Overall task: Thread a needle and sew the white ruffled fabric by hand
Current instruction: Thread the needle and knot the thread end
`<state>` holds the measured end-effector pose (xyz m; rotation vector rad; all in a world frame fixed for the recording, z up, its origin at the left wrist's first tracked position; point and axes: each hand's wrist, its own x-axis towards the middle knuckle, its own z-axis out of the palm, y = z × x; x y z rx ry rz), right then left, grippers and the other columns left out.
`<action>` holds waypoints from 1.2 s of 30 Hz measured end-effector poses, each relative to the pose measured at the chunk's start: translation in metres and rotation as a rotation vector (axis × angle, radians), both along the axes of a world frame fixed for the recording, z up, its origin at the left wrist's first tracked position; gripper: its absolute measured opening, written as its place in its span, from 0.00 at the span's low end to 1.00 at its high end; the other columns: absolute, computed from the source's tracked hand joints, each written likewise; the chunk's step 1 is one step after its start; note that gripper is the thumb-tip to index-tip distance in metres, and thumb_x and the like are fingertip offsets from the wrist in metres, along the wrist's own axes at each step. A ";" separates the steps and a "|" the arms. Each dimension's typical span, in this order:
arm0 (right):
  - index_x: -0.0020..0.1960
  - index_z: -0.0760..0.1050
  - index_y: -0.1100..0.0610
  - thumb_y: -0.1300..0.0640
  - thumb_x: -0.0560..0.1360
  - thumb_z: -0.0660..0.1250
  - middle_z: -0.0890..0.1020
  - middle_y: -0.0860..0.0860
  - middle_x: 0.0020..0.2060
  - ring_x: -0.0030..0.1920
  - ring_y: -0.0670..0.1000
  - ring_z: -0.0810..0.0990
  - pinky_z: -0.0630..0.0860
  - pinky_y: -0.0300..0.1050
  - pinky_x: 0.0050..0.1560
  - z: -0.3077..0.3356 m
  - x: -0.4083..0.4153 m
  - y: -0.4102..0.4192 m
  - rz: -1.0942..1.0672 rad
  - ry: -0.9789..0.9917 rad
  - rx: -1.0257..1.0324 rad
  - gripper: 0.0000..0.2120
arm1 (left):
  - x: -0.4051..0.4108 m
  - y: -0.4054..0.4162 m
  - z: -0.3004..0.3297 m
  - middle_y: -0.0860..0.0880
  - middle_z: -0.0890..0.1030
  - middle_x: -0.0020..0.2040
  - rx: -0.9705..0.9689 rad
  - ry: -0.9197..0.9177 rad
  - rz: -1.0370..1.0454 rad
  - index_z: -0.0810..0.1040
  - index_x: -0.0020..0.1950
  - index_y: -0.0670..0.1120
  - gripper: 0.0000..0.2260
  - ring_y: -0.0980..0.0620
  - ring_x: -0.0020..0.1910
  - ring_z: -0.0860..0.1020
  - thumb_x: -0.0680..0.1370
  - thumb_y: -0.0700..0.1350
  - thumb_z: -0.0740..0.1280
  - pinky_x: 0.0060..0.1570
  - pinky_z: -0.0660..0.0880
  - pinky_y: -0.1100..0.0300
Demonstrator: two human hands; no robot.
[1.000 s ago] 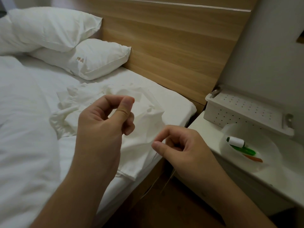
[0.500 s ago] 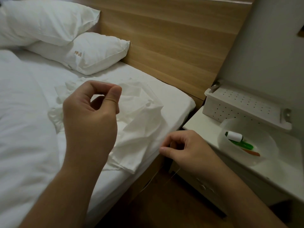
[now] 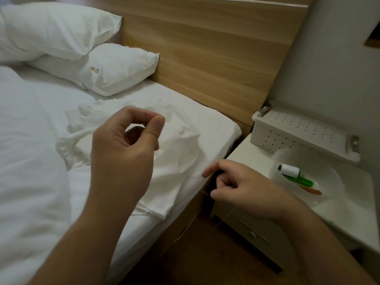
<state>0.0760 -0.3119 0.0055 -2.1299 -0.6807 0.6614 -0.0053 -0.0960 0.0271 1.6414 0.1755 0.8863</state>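
Here white fabric [image 3: 181, 161] lies under left hand [image 3: 123, 149]

two white pillows [image 3: 98, 58], wooden headboard [image 3: 216, 54], white nightstand [image 3: 349, 206], perforated box [image 3: 298, 134]

- Open mattress [image 3: 216, 128] lies between the crumpled white fabric [image 3: 176, 161] and the headboard [image 3: 216, 64].
- Left of the fabric, two pillows [image 3: 115, 68] and a bunched duvet [image 3: 26, 161] close in.
- Right of it, a nightstand [image 3: 253, 159] carries a bowl [image 3: 333, 186] and perforated tray [image 3: 298, 134].
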 end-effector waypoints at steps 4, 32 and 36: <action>0.57 0.75 0.44 0.61 0.77 0.62 0.76 0.61 0.42 0.38 0.53 0.72 0.70 0.52 0.40 0.011 -0.002 0.004 -0.033 0.008 0.091 0.14 | 0.003 -0.010 -0.002 0.55 0.81 0.35 0.048 0.013 -0.093 0.84 0.47 0.48 0.03 0.54 0.34 0.80 0.81 0.43 0.74 0.40 0.80 0.56; 0.51 0.71 0.50 0.65 0.82 0.63 0.83 0.53 0.37 0.40 0.52 0.82 0.81 0.55 0.44 0.045 -0.016 0.012 -0.061 -0.241 0.243 0.10 | -0.002 -0.029 -0.011 0.57 0.87 0.39 0.284 0.323 -0.436 0.82 0.46 0.49 0.07 0.53 0.38 0.86 0.82 0.40 0.70 0.38 0.79 0.64; 0.50 0.71 0.49 0.64 0.82 0.64 0.83 0.55 0.38 0.41 0.55 0.82 0.81 0.62 0.43 0.043 -0.015 0.011 -0.045 -0.258 0.224 0.11 | -0.001 -0.029 -0.011 0.55 0.85 0.36 0.307 0.355 -0.414 0.81 0.44 0.50 0.08 0.54 0.34 0.83 0.82 0.41 0.71 0.37 0.80 0.56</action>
